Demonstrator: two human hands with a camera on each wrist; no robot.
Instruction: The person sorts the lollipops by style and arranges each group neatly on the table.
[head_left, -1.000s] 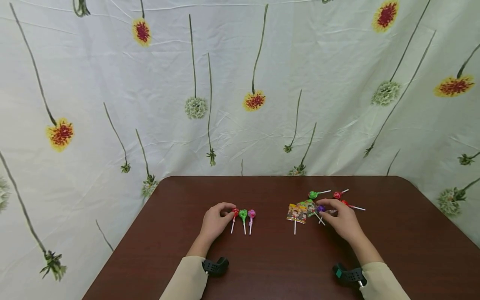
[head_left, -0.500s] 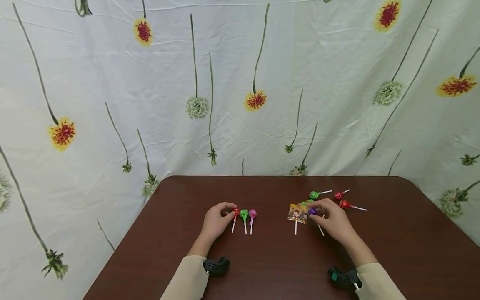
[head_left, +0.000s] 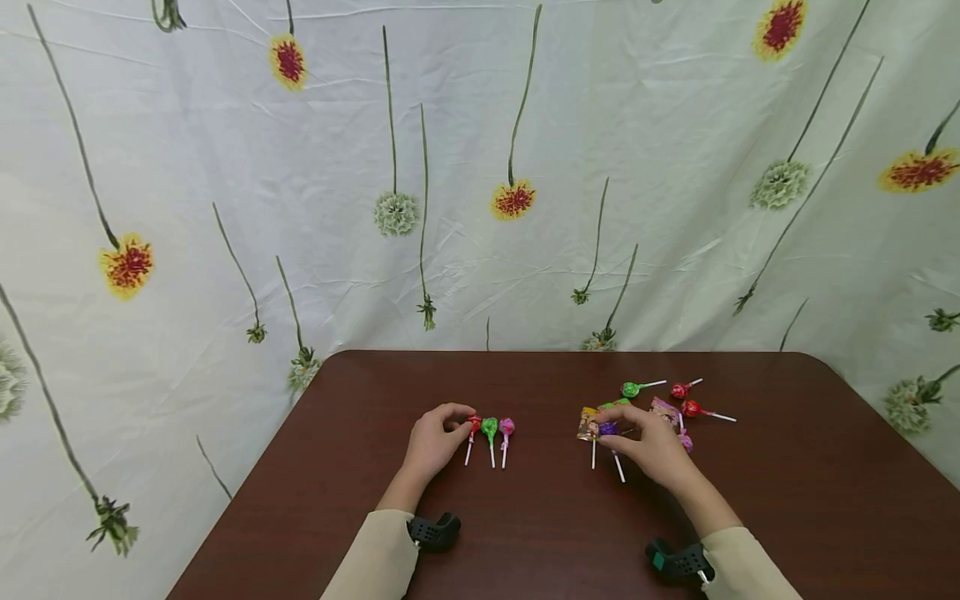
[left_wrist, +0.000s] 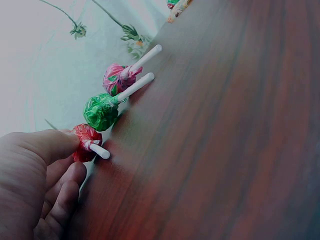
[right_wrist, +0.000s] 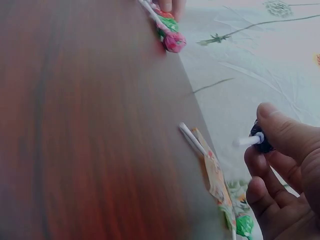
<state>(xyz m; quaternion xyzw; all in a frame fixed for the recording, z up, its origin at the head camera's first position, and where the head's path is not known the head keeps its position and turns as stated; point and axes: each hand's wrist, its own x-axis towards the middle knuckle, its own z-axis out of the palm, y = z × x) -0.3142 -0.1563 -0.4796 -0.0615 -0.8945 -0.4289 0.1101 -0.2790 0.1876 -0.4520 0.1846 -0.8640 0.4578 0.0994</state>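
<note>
My left hand [head_left: 432, 437] pinches the head of a red lollipop [left_wrist: 86, 142] between thumb and finger. Beside it, in a row, lie a green lollipop [head_left: 489, 427] and a pink lollipop [head_left: 507, 427], sticks toward me. My right hand [head_left: 648, 437] grips a purple lollipop [head_left: 608, 428] by its wrapped head, its white stick pointing toward me. In the right wrist view it looks raised off the table. Just beyond it is a flat yellow-wrapped lollipop [head_left: 586, 422], partly covered by the hand in the head view. A flat green wrapper [head_left: 617, 403] shows behind the fingers.
Right of my right hand lie a flat pink-wrapped lollipop [head_left: 663, 408] and a round pink lollipop [head_left: 686, 442]. Farther back are a green lollipop [head_left: 632, 389] and two red ones. The dark brown table [head_left: 525, 533] ends at a flower-printed cloth [head_left: 450, 167].
My right hand has moved left with the purple lollipop, across the flat wrapped ones. The pink lollipops behind it have come into view. My left hand stays on the red lollipop.
</note>
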